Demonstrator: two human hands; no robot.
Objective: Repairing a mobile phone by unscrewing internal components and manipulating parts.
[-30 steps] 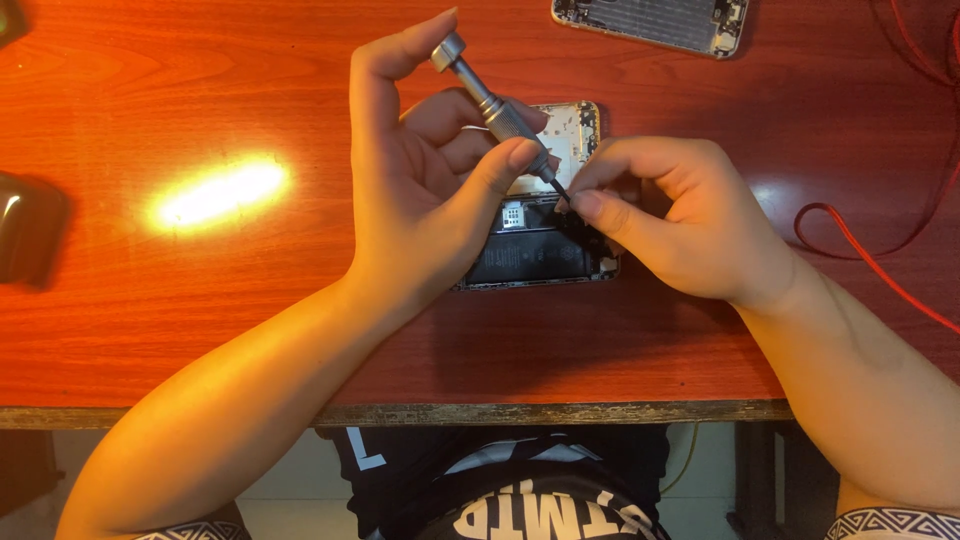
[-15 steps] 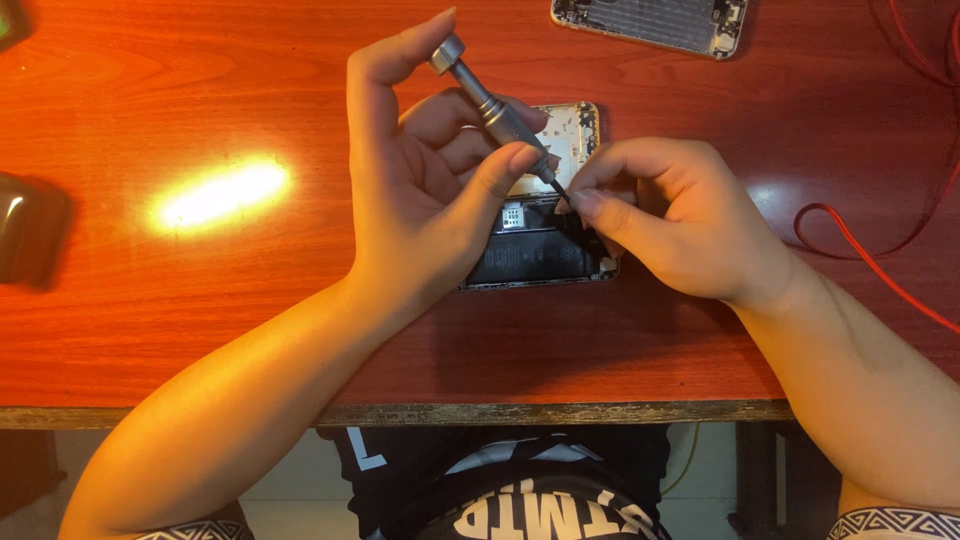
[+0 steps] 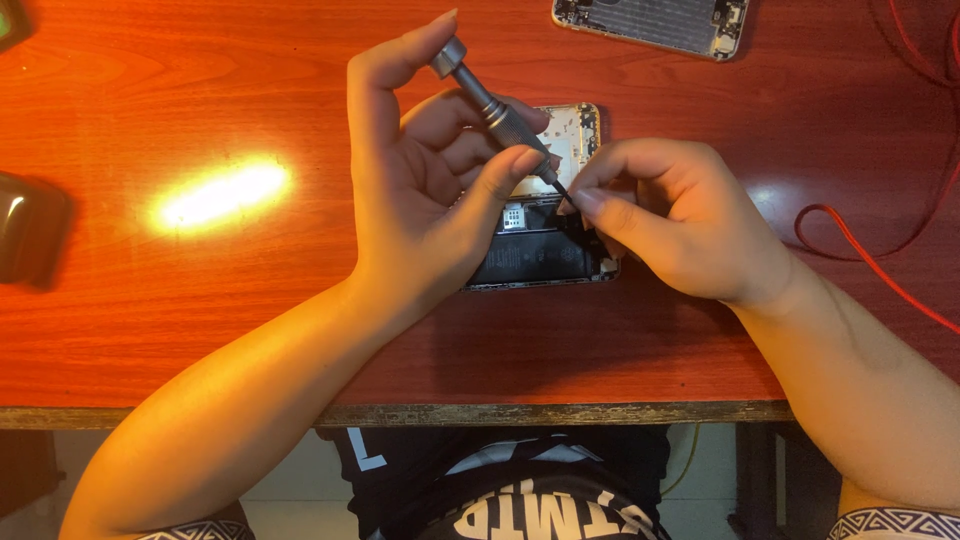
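Opened phone [image 3: 540, 250]: flat on red wooden table [image 3: 200, 320], mid-desk. Left hand [image 3: 420, 200]: fingers closed around grey precision screwdriver [image 3: 495, 110], forefinger capping top, tip angled down onto phone. Right hand [image 3: 680, 225]: fingertips pinched at phone's right edge beside screwdriver tip. Second phone shell [image 3: 650, 22]: beyond opened phone. Red cable [image 3: 860, 250]: right of it.

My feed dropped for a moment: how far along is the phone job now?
Done: the opened phone lies with its insides bare, and a detached panel sits at the table's far edge. In hand: the left hand holds the screwdriver, its tip beside the right hand. Left: the phone is not closed.
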